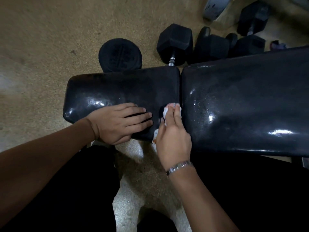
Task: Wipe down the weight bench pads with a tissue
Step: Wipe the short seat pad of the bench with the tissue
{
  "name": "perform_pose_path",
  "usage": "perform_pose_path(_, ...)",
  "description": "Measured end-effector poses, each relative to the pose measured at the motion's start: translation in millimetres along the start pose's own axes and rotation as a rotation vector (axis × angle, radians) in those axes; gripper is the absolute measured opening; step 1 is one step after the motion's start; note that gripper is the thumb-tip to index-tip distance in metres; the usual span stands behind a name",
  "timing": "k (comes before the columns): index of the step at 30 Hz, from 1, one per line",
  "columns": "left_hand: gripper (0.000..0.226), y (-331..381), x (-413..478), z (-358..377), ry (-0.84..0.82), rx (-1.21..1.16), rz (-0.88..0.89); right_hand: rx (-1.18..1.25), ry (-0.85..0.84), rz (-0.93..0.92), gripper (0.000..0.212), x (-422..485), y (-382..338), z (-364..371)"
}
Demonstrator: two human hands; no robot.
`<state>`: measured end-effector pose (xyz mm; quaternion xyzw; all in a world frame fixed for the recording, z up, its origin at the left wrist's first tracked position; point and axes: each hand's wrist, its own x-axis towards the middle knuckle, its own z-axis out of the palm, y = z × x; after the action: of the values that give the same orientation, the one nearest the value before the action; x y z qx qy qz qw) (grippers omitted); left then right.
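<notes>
A black, glossy weight bench lies across the view in two parts: the shorter seat pad (117, 86) on the left and the long back pad (242, 106) on the right, with a narrow gap between them. My left hand (120, 123) rests flat on the near part of the seat pad, fingers spread and pointing right. My right hand (172, 136) presses a crumpled white tissue (167, 111) onto the seat pad's right end, close to the gap. Most of the tissue is hidden under my fingers. A metal watch is on my right wrist.
Several black hex dumbbells (175, 42) lie on the brown speckled floor just behind the bench. A round black weight (120, 55) stands behind the seat pad. My dark trousers fill the bottom of the view.
</notes>
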<state>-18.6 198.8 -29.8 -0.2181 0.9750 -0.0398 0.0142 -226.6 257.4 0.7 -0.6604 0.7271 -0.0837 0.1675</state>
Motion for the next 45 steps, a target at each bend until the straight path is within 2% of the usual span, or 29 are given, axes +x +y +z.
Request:
perform_pose_path(4,0.059,0,2,-1,0.002,-0.013,0.014,-0.036,-0.099,-0.085,0.058,-8,-2,-7)
perform_pose_path(6,0.057,0,2,-2,-0.002,-0.013,0.006,-0.066,-0.107,-0.027,0.058,-7,5,-13)
perform_pose_path(9,0.059,0,1,-3,-0.017,-0.019,-0.003,-0.067,-0.091,0.093,0.057,15,-1,-13)
perform_pose_path(15,0.059,-1,2,-1,-0.012,-0.006,0.007,-0.109,-0.045,-0.026,0.056,9,-3,-10)
perform_pose_path(20,0.061,0,1,0,0.003,0.007,0.006,-0.019,0.075,0.052,0.046,25,1,-11)
perform_pose_path(23,0.061,-1,1,0,0.017,0.009,0.007,0.002,0.115,0.034,0.042,44,-14,-11)
perform_pose_path(26,0.062,0,1,0,0.027,0.002,0.011,-0.093,0.042,-0.031,0.046,31,-12,-15)
perform_pose_path(29,0.062,-1,1,1,0.026,0.003,0.008,-0.175,-0.035,0.01,0.049,24,2,-21)
perform_pose_path(32,0.063,-2,1,2,0.041,0.0,0.01,-0.117,-0.017,0.064,0.053,48,-5,-18)
perform_pose_path(38,0.061,-2,2,4,0.064,-0.021,0.021,-0.14,0.0,-0.108,0.054,20,-15,-8)
perform_pose_path(41,0.062,-2,1,4,0.06,-0.01,0.016,-0.176,0.012,-0.089,0.058,25,-8,-9)
perform_pose_path(45,0.06,-2,2,5,0.082,-0.018,0.02,-0.11,-0.102,-0.059,0.064,57,-27,-11)
